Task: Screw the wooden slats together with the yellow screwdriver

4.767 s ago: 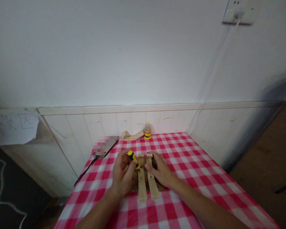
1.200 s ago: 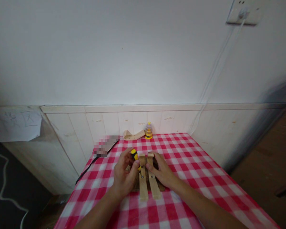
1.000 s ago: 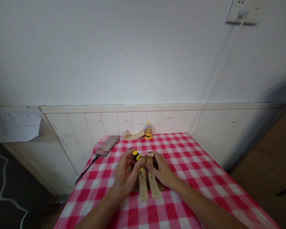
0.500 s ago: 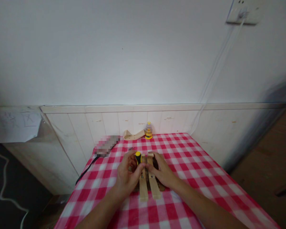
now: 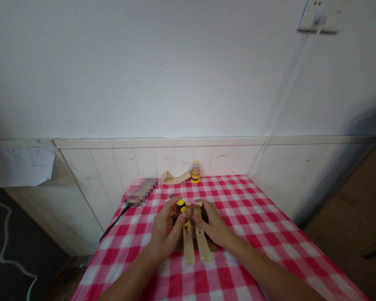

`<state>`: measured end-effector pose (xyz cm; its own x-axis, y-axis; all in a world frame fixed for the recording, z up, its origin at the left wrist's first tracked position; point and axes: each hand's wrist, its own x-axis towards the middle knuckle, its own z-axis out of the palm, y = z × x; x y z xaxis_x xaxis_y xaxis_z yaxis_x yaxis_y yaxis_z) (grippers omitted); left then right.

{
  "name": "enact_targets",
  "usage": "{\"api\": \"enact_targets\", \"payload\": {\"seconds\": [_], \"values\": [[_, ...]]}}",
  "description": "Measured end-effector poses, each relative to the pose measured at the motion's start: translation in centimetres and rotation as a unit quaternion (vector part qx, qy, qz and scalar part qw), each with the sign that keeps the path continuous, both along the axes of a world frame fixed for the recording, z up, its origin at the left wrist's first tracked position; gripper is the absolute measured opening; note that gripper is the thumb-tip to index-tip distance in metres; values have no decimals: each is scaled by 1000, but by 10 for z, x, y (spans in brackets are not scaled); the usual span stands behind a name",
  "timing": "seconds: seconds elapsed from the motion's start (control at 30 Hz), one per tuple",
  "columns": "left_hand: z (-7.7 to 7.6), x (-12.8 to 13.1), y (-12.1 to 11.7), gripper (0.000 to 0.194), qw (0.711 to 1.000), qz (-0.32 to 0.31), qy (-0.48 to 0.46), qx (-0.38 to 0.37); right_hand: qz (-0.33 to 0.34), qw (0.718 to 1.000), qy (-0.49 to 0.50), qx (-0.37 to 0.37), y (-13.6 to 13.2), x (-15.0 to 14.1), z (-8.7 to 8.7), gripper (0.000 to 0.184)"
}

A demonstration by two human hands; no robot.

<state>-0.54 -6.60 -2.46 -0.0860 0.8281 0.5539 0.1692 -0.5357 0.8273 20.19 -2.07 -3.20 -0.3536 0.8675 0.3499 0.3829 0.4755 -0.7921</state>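
Observation:
My left hand (image 5: 166,228) is closed round a yellow-and-black screwdriver (image 5: 181,205), its handle tilted and its lower end at a screw hole in the left wooden strip (image 5: 189,251). A second wooden strip (image 5: 203,248) lies beside it, also with a dark hole. My right hand (image 5: 213,225) grips the right strip, thumb on top and fingers round its far side. Both strips rest on a brown wooden piece (image 5: 212,246), mostly hidden beneath them and my hands.
A red-and-white checked cloth (image 5: 238,209) covers the table. Toward the wall lie several screws (image 5: 172,195), a curved wooden piece (image 5: 175,179) and a yellow-based clear container (image 5: 195,172). A pixelated object (image 5: 141,192) with a black strap (image 5: 115,221) lies at the left edge.
My left thumb has shifted up and left along the screwdriver, and its handle leans more, showing more of its yellow-and-black length. My right hand and the strips stay put.

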Motion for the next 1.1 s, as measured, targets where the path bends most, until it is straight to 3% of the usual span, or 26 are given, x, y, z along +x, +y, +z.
{"api": "enact_targets", "payload": {"seconds": [0.27,0.83,1.1], "values": [[2,-1,0,41,1000,-24,5,-8,-1,1000,2,6,0,0,-2,46],[5,1,-1,45,1000,-16,21,-5,6,1000,5,13,0,-1,0,55],[-3,6,4,41,997,26,-76,-13,0,1000,0,6,0,-1,0,46]]}}
